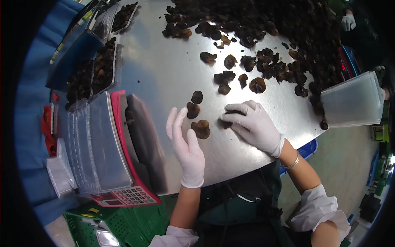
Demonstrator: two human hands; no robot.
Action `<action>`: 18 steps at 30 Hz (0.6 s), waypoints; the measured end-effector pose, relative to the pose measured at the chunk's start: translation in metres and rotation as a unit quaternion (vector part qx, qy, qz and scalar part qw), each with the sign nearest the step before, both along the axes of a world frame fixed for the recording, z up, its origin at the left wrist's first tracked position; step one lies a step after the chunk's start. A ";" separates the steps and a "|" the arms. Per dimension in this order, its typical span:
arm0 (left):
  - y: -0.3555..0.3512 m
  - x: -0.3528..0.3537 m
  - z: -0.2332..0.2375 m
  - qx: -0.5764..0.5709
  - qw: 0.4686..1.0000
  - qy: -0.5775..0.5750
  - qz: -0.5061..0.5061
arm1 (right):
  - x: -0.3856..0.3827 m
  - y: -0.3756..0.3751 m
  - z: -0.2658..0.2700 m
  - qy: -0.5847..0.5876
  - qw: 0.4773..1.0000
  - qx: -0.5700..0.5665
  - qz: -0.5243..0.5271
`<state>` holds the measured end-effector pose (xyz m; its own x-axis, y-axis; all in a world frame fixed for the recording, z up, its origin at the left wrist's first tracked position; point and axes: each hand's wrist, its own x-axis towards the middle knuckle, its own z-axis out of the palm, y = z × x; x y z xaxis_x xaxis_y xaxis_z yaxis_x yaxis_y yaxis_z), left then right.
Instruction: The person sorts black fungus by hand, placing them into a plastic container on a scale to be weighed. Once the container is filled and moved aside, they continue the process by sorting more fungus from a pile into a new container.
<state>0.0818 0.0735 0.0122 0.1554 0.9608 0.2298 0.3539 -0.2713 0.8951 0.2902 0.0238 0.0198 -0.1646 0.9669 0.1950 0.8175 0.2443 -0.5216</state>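
My left hand (188, 154), in a white glove, hovers over the metal table (164, 61) with its fingers stretched out and apart. Beside its thumb lies a brown wood ear mushroom (201, 129), and two darker pieces sit just beyond. My right hand (261, 128), also gloved, has its fingers curled down over a dark wood ear piece (227, 120), mostly hidden under them. Further up the table more loose wood ear pieces (258, 85) are scattered, leading to a large dark heap (288, 20).
To the left stands a pink-edged scale (135, 196) bearing clear plastic trays (108, 144). Filled trays (105, 68) lie behind it. A translucent container (352, 101) juts over the right edge. Below are a green crate (119, 224) and a blue bin (309, 149). Another person's gloved hand (348, 22) shows top right.
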 end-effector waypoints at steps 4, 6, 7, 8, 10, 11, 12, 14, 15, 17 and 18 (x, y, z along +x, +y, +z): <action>-0.007 0.002 0.004 0.095 0.974 0.203 -0.006 | -0.019 0.002 -0.003 0.156 0.987 0.009 -0.047; -0.007 -0.009 0.003 0.091 0.968 0.231 -0.027 | -0.037 -0.002 0.002 0.277 0.960 0.007 -0.035; -0.007 -0.015 0.006 0.100 0.967 0.235 -0.018 | -0.043 -0.004 0.006 0.304 0.952 -0.039 -0.002; -0.005 -0.021 0.010 0.108 0.964 0.241 -0.010 | -0.047 -0.005 0.015 0.318 0.945 -0.076 0.016; 0.001 -0.036 0.019 0.077 0.971 0.223 -0.026 | -0.048 0.003 0.015 0.258 0.965 -0.027 0.041; 0.004 -0.040 0.018 0.052 0.981 0.185 -0.030 | -0.046 0.010 0.016 0.272 0.961 -0.040 0.023; 0.006 -0.043 0.018 0.027 0.989 0.144 -0.032 | -0.043 0.020 0.017 0.285 0.957 -0.052 0.005; 0.009 -0.044 0.007 0.019 0.995 0.094 -0.037 | -0.039 0.051 0.012 0.226 0.973 0.046 -0.017; 0.008 -0.041 0.005 0.020 0.997 0.068 -0.026 | -0.040 0.065 0.006 0.203 0.976 0.081 -0.012; 0.007 -0.039 -0.002 0.028 0.998 0.052 -0.011 | -0.045 0.076 0.001 0.178 0.977 0.116 -0.007; 0.008 -0.039 -0.003 0.028 0.998 0.051 -0.010 | -0.048 0.076 0.003 0.099 0.988 0.110 0.032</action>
<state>0.0433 0.0814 0.0091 0.1999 0.9432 0.2652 0.4368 -0.3281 0.8376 0.2423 0.1001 0.0233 -0.1605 0.8861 0.4347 0.6836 0.4175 -0.5986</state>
